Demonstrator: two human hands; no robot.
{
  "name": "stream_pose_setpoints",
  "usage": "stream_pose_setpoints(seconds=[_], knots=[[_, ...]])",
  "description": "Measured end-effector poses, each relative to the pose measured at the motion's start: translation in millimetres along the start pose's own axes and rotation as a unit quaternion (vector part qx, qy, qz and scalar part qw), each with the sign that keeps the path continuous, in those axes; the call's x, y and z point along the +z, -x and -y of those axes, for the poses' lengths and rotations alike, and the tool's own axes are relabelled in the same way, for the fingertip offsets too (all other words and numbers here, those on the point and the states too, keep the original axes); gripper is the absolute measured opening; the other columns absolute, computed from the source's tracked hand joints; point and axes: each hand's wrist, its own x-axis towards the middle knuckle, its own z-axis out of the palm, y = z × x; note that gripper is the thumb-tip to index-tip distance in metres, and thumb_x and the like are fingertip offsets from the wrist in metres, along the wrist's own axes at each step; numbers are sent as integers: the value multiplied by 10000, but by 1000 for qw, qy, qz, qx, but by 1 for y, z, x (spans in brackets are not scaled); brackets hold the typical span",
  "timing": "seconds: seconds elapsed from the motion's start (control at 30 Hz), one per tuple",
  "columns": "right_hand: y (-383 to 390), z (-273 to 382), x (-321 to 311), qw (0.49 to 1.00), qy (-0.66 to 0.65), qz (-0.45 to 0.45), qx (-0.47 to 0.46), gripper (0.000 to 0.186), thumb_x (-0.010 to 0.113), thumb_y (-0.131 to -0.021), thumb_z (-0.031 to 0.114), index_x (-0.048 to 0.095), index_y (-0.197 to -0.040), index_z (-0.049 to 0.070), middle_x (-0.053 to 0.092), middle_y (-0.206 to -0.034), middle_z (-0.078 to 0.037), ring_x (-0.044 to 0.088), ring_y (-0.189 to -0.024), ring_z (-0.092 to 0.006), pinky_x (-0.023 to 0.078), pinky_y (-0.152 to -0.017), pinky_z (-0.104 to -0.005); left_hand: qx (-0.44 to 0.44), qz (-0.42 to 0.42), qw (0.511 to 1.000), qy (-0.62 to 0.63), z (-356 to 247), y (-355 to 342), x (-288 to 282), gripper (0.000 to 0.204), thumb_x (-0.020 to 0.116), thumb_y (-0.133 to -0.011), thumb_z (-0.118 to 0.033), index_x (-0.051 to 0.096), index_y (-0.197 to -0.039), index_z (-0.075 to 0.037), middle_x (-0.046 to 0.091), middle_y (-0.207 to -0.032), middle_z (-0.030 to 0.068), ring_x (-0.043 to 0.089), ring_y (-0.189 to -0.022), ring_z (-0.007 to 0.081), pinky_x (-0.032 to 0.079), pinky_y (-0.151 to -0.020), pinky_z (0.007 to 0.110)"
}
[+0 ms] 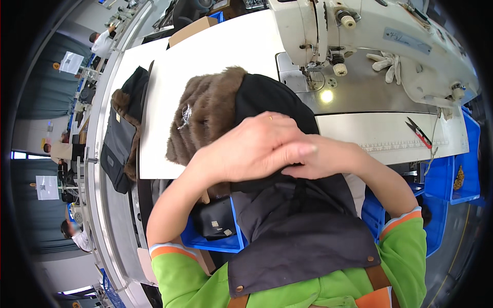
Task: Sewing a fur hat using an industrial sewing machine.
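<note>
My left hand (257, 146) lies across my right hand (321, 154), back upward, a ring on one finger. Its thumb stretches over the right hand near the wrist, while the other fingers bend down out of sight. Most of the right hand's fingers are hidden beneath the left. Both hands are above the near side of a piece of brown ribbed fur (205, 105) joined to black cloth (272, 95), which lies on the white table. A small shiny, clear scrap (186, 117) rests on the fur. Whether either hand grips the cloth is hidden.
A sewing machine (359, 31) stands at the far right, white gloves (387, 65) beside it. Red-and-black thread snips (420, 133) lie at the table's right. Blue bins (441, 179) hang below. Another fur-trimmed black piece (123, 136) is at left. People work farther left.
</note>
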Motion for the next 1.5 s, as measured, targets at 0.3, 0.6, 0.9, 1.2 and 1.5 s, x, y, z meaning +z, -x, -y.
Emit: stream_pose_setpoints(seconds=[0.3, 0.6, 0.9, 1.2, 1.5], knots=[[16, 0, 18, 984, 17, -95, -149, 151, 692, -812, 91, 567, -779, 12, 537, -806, -109, 582, -674, -323, 488, -591, -400, 38, 40, 956, -287, 17, 7, 10, 136, 628, -714, -115, 689, -827, -68, 650, -800, 28, 583, -877, 234, 331, -1109, 512], [-13, 25, 35, 904, -140, -404, 3, 155, 524, -796, -103, 579, -870, 22, 614, -785, -123, 620, -684, -291, 493, -611, -345, 98, -184, 889, -407, 4, 32, 65, 201, 656, -630, -168, 467, -653, -104, 436, -680, 48, 481, -703, 245, 473, -803, 383], [-5, 11, 35, 872, 22, -484, -69, 207, 640, -719, -120, 552, -806, 46, 563, -911, -69, 585, -665, -201, 495, -564, -313, -28, -291, 932, -216, 9, 32, 55, 332, 668, -766, 22, 593, -1083, -43, 613, -886, 80, 637, -751, 262, 540, -661, 355], [3, 6, 23, 853, 192, -472, -110, 175, 711, -739, -8, 582, -842, 50, 555, -899, -76, 576, -769, -262, 494, -716, -360, -84, -192, 973, -96, 4, 26, 37, 567, 713, -724, 46, 585, -1266, -59, 694, -934, 47, 575, -624, 157, 505, -585, 283], [200, 12, -46, 904, -261, -13, 339, 157, 663, -881, 192, 678, -937, 46, 694, -986, -91, 682, -872, -233, 543, -713, -339, -79, -187, 968, -150, 1, 30, 42, 402, 690, -712, 25, 661, -1105, -54, 628, -775, 55, 561, -645, 212, 482, -600, 321]])
